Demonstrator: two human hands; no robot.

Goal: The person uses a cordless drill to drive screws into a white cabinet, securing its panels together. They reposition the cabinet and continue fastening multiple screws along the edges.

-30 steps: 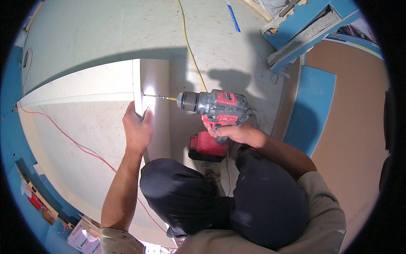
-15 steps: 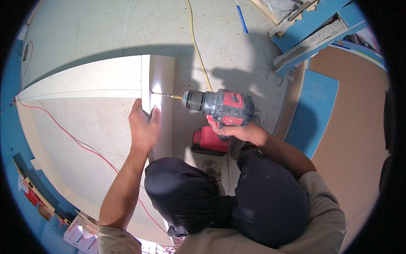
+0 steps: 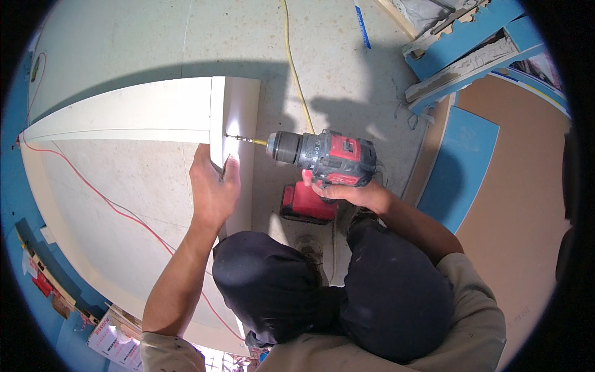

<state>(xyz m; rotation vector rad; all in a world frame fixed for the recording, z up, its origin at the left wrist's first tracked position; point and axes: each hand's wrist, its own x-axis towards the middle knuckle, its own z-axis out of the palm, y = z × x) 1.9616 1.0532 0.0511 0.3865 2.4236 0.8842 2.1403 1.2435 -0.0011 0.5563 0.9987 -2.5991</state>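
Right now the biggest thing in play is the white panel (image 3: 124,115), lying flat to your left with a white end board (image 3: 238,118) standing against its right edge. If that board shifts while the bit is in it, the hole wanders, and only your left hand (image 3: 214,186) keeps it put. That hand is wrapped closed over the board's near edge, fingers curled on the face, just near of the entry point.

Your knees (image 3: 334,297) are folded close under the work, so you have little room to brace; a sudden kick from the drill (image 3: 325,158) would probably go straight into your wrist.

You hold the drill level, pointing left, your right hand (image 3: 350,192) closed around its grip beneath the red body. I cannot tell whether a finger is on the trigger. Its red battery (image 3: 308,203) sits low, near your shoe.

A yellow cord (image 3: 296,68) runs away across the floor just right of the board; a snagged foot could tug things.

Smallest and riskiest is the bit (image 3: 245,139), its tip touching the board's face. Tilt the drill and the thin bit may snap or skate along the smooth face toward your left fingers (image 3: 230,168), which lie just beside its line.
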